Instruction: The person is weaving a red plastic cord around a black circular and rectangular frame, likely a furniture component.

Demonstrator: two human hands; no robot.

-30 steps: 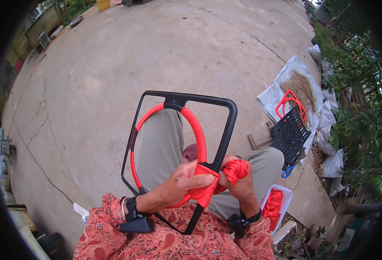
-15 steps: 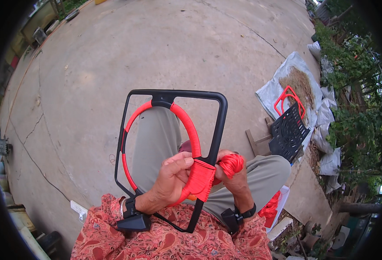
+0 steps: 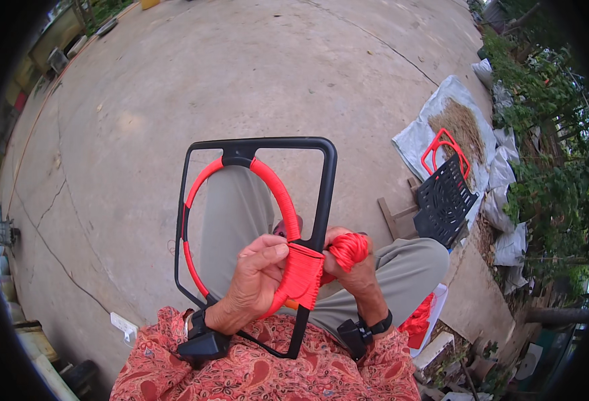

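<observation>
A black rectangular frame [image 3: 328, 180] with a round inner ring stands upright over my lap. Red cord wraps much of the ring [image 3: 276, 184], and a broad wrapped patch of red cord [image 3: 302, 274] covers the ring and the frame's right bar where they meet. My left hand [image 3: 258, 271] is closed, thumb and fingers pinching the ring at the patch's left edge. On the patch's other side, my right hand [image 3: 358, 274] is closed around a bundle of red cord [image 3: 349, 250]. Some of its fingers are hidden behind the frame.
At the right, a black perforated panel [image 3: 445, 197] leans by a red frame [image 3: 435, 148] and a wooden stool [image 3: 396, 219]. Behind them lies a white sheet [image 3: 415, 134] with dry plant matter. More red cord sits in a white container [image 3: 436, 314]. A white power strip [image 3: 122, 324] rests on the concrete at left.
The frame and both hands have shifted slightly left in view. Both hands keep their holds on the frame and the cord bundle.
</observation>
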